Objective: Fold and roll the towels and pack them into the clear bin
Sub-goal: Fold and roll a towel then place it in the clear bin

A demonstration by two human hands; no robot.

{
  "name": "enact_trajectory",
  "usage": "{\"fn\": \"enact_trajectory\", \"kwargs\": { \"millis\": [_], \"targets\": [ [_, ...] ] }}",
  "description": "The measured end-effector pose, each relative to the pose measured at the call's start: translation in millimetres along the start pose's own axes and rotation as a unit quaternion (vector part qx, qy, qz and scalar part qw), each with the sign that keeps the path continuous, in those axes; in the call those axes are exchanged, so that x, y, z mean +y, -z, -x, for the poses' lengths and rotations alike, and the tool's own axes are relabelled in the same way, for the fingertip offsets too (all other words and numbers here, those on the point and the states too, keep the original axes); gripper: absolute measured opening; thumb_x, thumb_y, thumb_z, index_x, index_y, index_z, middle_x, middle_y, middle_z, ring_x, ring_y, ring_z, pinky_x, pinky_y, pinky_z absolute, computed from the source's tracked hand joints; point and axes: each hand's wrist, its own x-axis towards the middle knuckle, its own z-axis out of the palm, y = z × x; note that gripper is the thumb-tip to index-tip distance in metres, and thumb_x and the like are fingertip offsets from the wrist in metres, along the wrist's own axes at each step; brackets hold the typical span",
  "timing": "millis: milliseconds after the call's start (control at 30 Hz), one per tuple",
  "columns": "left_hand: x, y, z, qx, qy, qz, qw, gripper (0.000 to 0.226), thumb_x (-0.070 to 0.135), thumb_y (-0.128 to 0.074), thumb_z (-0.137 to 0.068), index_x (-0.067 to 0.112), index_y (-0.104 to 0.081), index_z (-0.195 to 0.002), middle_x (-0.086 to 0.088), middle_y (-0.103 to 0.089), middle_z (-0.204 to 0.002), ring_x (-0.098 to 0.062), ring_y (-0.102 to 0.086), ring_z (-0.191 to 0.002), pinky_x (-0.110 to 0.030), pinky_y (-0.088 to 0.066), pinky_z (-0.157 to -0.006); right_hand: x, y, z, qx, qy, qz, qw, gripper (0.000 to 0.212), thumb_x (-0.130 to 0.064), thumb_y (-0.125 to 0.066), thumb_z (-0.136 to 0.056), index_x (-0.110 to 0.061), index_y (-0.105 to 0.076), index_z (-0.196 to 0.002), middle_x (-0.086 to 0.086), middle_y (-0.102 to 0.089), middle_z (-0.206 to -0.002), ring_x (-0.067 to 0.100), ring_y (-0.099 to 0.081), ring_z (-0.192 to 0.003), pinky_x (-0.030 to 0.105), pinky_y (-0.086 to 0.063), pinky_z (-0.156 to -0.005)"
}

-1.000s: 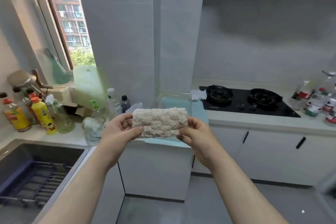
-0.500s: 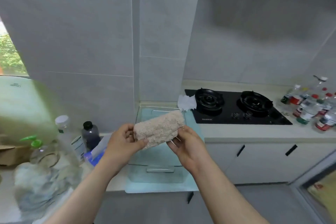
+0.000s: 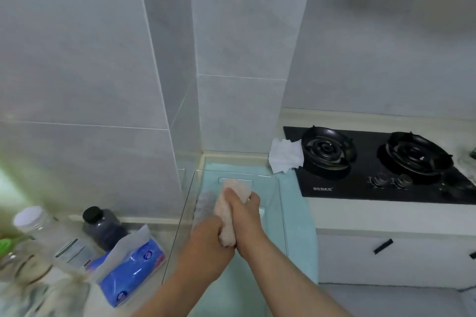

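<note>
You hold one rolled beige towel (image 3: pixel 226 216) with both hands. Your left hand (image 3: pixel 206 235) wraps the near end and your right hand (image 3: pixel 246 213) presses along its right side, so both are closed tight on it. I think you squeeze it like this so the roll does not come undone as it goes in.

The towel is over the open top of the clear bin (image 3: pixel 279 203), pointing from you toward the far wall, and looks partly down inside. The one bin sits on a light blue cloth (image 3: pixel 300 213) on the desk (image 3: pixel 360 216).

Just left of your towel, inside the bin, there is one grey roll (image 3: pixel 204 203). It is blurry, so I cannot tell for sure it is a towel. Putting rolls side by side saves room.

On the left you can see one blue tissue pack (image 3: pixel 131 270) and one dark bottle (image 3: pixel 103 226). The stove (image 3: pixel 381 165) has two burners.
</note>
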Motion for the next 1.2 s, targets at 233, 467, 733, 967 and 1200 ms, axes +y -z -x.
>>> {"fn": "enact_trajectory", "kwargs": {
  "millis": [233, 467, 733, 967, 1200],
  "targets": [
    [-39.9, 31.8, -10.1, -0.018, -0.04, -0.118, 0.992, 0.014, 0.043, -0.062, -0.08, 0.038, -0.049, -0.079, 0.02, -0.053, -0.088, -0.001, -0.052, -0.086, -0.019, -0.043, -0.075, 34.8, 10.5, -77.3, 0.032, -0.051, 0.09, 0.994, 0.052, -0.021, -0.067, -0.08, -0.017, -0.037, -0.123, 0.005, -0.055, -0.117, 0.024, -0.059, -0.105, 0.039, -0.052, -0.093],
    [-69.4, 54.4, -16.1, 0.056, -0.013, -0.07, 0.996, 0.032, 0.041, -0.062, -0.076, 0.05, -0.047, -0.103, 0.024, -0.051, -0.112, -0.006, -0.054, -0.095, -0.024, -0.044, -0.084, 73.9, -16.2, -111.1, 0.03, -0.036, 0.19, 0.981, 0.05, -0.034, -0.067, -0.077, -0.02, -0.044, -0.119, 0.0, -0.061, -0.111, 0.018, -0.061, -0.098, 0.034, -0.053, -0.084],
    [-85.2, 62.0, -14.7, -0.064, 0.057, 0.119, 0.989, 0.062, 0.019, -0.061, -0.091, 0.076, -0.042, -0.108, 0.05, -0.048, -0.114, 0.014, -0.052, -0.11, -0.008, -0.046, -0.085, 74.7, -14.3, -101.8, 0.04, 0.024, 0.393, 0.918, 0.065, -0.065, -0.048, -0.083, -0.018, -0.05, -0.129, 0.0, -0.06, -0.104, 0.022, -0.06, -0.103, 0.032, -0.048, -0.086],
    [-87.4, 67.7, -12.9, -0.048, 0.091, 0.214, 0.971, 0.059, 0.013, -0.053, -0.096, 0.072, -0.055, -0.1, 0.034, -0.061, -0.116, 0.003, -0.059, -0.112, -0.036, -0.045, -0.102, 86.7, -32.7, -76.0, -0.029, -0.004, 0.172, 0.985, 0.057, -0.055, -0.038, -0.094, -0.028, -0.042, -0.144, -0.013, -0.048, -0.142, 0.008, -0.045, -0.131, 0.037, -0.032, -0.115],
    [-88.4, 71.6, -14.4, -0.078, 0.093, 0.258, 0.958, 0.036, 0.018, -0.047, -0.1, 0.049, -0.056, -0.116, 0.033, -0.061, -0.116, 0.004, -0.056, -0.115, -0.031, -0.046, -0.098, 97.9, -45.0, -86.6, -0.047, -0.025, 0.121, 0.991, 0.054, -0.04, -0.046, -0.093, -0.029, -0.039, -0.146, -0.008, -0.051, -0.141, 0.009, -0.052, -0.124, 0.036, -0.038, -0.112]
  ]
}}
